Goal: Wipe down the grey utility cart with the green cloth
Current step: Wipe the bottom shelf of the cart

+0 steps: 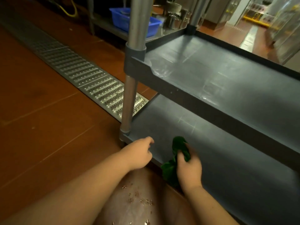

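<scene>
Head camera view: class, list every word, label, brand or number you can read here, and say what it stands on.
None can be read.
Grey utility cart: scuff marks only, no lettering.
Blue bin: no label visible.
Far shelving: too small and blurred to read.

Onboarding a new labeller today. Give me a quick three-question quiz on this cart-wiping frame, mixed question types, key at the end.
1. Multiple choice: which hand grips the crumpled green cloth? A) left hand B) right hand C) both
2. True or false: the cloth is on the upper shelf of the grey plastic utility cart.
3. Fill in: the perforated metal floor drain grate runs along the red-brown tiled floor on the cart's ____ side in the picture.

Key
1. B. The left hand holds nothing and sits at the front edge of the lower shelf.
2. False: it is on the lower shelf.
3. Left.
</scene>
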`<action>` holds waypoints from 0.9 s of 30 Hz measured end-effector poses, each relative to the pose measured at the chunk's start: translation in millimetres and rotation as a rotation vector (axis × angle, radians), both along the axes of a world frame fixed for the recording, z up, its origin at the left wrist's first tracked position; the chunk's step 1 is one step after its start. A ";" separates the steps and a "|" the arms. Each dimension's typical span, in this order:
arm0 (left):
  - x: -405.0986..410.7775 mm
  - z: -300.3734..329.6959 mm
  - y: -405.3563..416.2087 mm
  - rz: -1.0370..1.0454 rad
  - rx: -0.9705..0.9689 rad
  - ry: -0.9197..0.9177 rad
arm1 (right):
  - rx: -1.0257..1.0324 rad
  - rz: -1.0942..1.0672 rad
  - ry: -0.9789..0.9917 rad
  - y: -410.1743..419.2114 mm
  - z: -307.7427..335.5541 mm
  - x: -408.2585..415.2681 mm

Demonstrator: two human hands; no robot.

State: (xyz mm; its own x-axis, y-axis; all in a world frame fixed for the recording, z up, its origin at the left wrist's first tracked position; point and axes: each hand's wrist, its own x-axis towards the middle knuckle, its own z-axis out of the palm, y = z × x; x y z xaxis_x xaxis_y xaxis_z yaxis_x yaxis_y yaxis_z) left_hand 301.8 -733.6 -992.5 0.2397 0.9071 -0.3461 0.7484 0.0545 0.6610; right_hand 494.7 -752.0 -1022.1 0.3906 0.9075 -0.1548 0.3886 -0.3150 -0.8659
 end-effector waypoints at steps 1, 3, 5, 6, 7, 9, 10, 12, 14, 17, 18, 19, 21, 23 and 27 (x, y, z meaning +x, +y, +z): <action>-2.2 9.0 -3.8 -0.018 -0.040 -0.003 | 0.010 0.021 0.039 -3.4 9.2 -8.0; -5.8 29.5 -15.0 -0.002 -0.104 -0.023 | 0.022 0.061 0.071 -15.1 29.9 -21.2; -9.8 52.5 -31.6 0.070 -0.154 -0.065 | -0.011 0.103 0.088 -33.8 50.7 -31.7; -12.3 65.9 -42.7 0.122 -0.184 -0.093 | -0.051 0.115 0.114 -46.1 62.7 -35.7; -14.7 80.5 -56.3 0.179 -0.216 -0.122 | -0.106 0.115 0.150 -60.8 76.8 -39.5; -21.0 115.2 -88.2 0.284 -0.258 -0.161 | -0.192 0.118 0.194 -91.1 116.1 -45.8; -24.9 135.2 -106.2 0.325 -0.278 -0.178 | -0.221 0.133 0.181 -105.8 139.9 -48.7; -31.8 180.4 -141.7 0.391 -0.332 -0.209 | -0.271 0.172 0.157 -132.7 193.8 -55.1; -39.5 234.0 -174.6 0.462 -0.370 -0.240 | -0.305 0.224 0.173 -155.8 256.9 -65.6; -51.7 324.5 -210.0 0.579 -0.365 -0.284 | -0.308 0.289 0.220 -178.8 361.3 -85.1; -55.1 355.8 -218.1 0.614 -0.369 -0.302 | -0.301 0.317 0.236 -182.7 397.5 -91.4; -58.4 382.3 -223.7 0.644 -0.368 -0.327 | -0.295 0.337 0.251 -184.5 428.1 -96.6; -66.8 440.4 -232.2 0.684 -0.350 -0.365 | -0.278 0.378 0.289 -186.2 493.6 -104.9; -76.2 498.1 -235.5 0.687 -0.295 -0.396 | -0.231 0.440 0.318 -186.2 556.6 -111.2; -92.2 613.2 -226.7 0.636 -0.162 -0.451 | -0.044 0.478 0.365 -177.4 672.2 -113.8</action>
